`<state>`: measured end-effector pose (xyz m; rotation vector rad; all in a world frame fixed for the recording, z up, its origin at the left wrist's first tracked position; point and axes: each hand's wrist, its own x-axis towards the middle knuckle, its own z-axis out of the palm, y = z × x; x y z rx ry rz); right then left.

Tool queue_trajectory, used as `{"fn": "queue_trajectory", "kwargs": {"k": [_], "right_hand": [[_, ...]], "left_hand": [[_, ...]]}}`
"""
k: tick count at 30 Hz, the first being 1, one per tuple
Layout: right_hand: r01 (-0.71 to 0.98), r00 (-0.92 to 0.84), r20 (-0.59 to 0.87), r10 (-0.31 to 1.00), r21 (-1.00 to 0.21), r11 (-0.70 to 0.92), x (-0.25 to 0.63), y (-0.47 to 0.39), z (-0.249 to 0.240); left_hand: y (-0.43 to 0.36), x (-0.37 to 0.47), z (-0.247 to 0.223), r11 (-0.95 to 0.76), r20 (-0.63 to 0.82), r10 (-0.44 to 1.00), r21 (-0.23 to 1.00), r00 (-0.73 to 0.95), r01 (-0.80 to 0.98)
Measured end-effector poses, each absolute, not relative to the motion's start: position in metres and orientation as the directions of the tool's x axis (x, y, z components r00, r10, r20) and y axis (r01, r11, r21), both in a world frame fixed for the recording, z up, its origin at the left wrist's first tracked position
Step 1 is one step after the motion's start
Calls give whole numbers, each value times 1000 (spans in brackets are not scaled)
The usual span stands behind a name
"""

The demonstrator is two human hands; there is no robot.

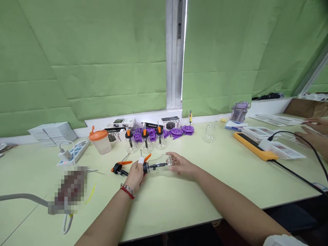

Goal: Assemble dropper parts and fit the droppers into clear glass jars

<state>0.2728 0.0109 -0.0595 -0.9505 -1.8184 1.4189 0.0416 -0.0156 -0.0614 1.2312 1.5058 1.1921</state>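
Low over the table, a clear glass bottle (159, 163) lies sideways between my hands, a black stem inside it. My left hand (135, 173) is closed around its black cap with an orange lever (147, 157). At the other end, the fingers of my right hand (182, 164) grip the bottle's wide base. Just left of my left hand is a loose black cap (118, 168) with an orange lever. Three similar glass bottles (146, 146) with black and orange tops stand upright behind. Farther right, a clear glass container (209, 134) stands without a cap.
Purple plastic parts (176, 132) and cup holder boxes (170, 123) line the back. An orange-lidded cup (100, 141) and a white power strip (77, 153) are left. An orange power strip (252, 147) with a black cable is right, near another person's hands (314, 136).
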Motion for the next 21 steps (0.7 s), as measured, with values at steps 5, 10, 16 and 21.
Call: {"fn": "queue_trajectory", "kwargs": {"k": [5,10,16,21], "right_hand": [[389,-483,355,801,-732,559,263,-1,-56],[517,-478,439,761,-560,648,260,8,-69],[492,-94,490,867,-734,468,274,44,-90],[515,87,338,937,-821,249,283,85,-102]], "left_hand": [[-18,42,-60,102,-59,982,966,-179,239],[-25,40,-55,-233,221,972,914,73,331],[-5,-8,-45,-247,556,822,539,-120,805],[12,-53,-46,290,378,802,430,-462,855]]}}
